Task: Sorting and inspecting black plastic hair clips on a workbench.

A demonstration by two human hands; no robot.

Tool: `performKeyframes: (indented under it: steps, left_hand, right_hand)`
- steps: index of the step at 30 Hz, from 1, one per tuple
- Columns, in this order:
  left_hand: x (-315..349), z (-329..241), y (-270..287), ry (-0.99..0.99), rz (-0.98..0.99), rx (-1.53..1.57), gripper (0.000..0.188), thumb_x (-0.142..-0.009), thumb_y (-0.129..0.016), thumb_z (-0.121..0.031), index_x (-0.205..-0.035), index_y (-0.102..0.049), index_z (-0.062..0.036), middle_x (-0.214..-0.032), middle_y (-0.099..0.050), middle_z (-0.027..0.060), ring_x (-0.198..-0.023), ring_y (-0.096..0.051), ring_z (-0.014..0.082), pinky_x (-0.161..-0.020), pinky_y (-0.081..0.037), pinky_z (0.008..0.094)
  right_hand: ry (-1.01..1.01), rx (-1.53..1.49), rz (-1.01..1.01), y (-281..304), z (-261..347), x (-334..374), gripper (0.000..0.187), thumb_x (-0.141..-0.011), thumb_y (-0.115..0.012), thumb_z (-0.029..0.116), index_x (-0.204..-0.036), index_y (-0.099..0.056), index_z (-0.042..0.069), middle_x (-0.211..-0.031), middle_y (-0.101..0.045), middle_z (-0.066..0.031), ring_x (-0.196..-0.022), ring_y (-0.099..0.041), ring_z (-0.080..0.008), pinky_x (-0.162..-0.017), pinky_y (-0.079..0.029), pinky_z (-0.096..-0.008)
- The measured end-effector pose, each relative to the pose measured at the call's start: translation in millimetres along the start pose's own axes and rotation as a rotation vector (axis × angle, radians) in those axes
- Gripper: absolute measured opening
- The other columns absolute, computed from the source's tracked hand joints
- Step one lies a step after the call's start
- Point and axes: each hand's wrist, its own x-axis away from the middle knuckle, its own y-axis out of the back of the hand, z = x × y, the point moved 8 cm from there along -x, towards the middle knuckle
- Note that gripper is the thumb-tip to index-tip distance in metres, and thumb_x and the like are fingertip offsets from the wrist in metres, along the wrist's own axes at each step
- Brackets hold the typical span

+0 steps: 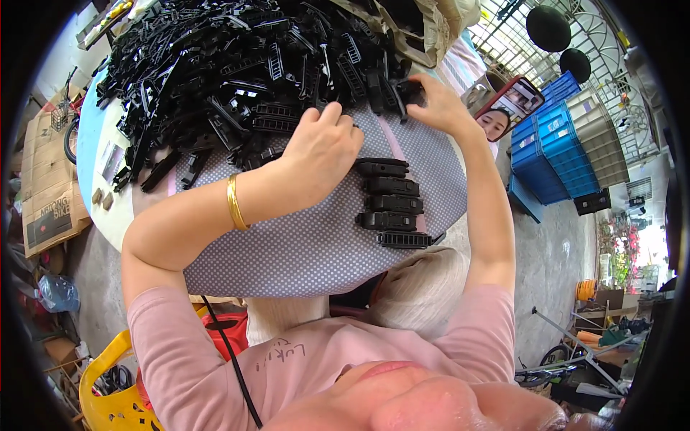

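Right hand pinching black plastic part

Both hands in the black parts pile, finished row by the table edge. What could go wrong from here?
1. The pile of black plastic parts is heaped high; the left hand and right hand pulling at its near edge could send parts sliding onto the sorted row.
2. The row's lowest piece lies near the edge of the dotted cloth; a forearm sweep might knock it off.
3. The phone propped beside the right hand could be bumped.
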Motion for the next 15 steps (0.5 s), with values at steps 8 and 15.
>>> performKeyframes:
  steps: [8,15]
  left_hand:
    - [-4.4,8.8,-16.3,0.086,-0.053,0.479,0.035,-0.072,-0.060,-0.004,-0.103,-0.046,0.0013,-0.087,-0.056,0.0161,-0.084,-0.056,0.0284,-0.075,-0.046,0.0370]
    - [-12.4,39.5,-28.3,0.478,0.075,1.093,0.067,-0.073,-0.074,-0.020,-0.125,-0.038,0.0027,-0.078,-0.053,0.0066,-0.068,-0.050,0.0123,-0.062,-0.046,0.0260]
  right_hand:
    - [0.193,-0.128,-0.076,8.0,22.3,29.4,0.044,-0.074,-0.066,0.025,-0.109,-0.057,0.000,-0.103,-0.061,-0.0175,-0.099,-0.057,-0.0300,-0.086,-0.044,-0.0337]
    - [0.140,-0.106,-0.043,9.8,11.1,22.6,0.037,-0.079,-0.063,0.018,-0.113,-0.058,0.005,-0.102,-0.062,-0.0161,-0.091,-0.058,-0.0290,-0.079,-0.045,-0.0348]
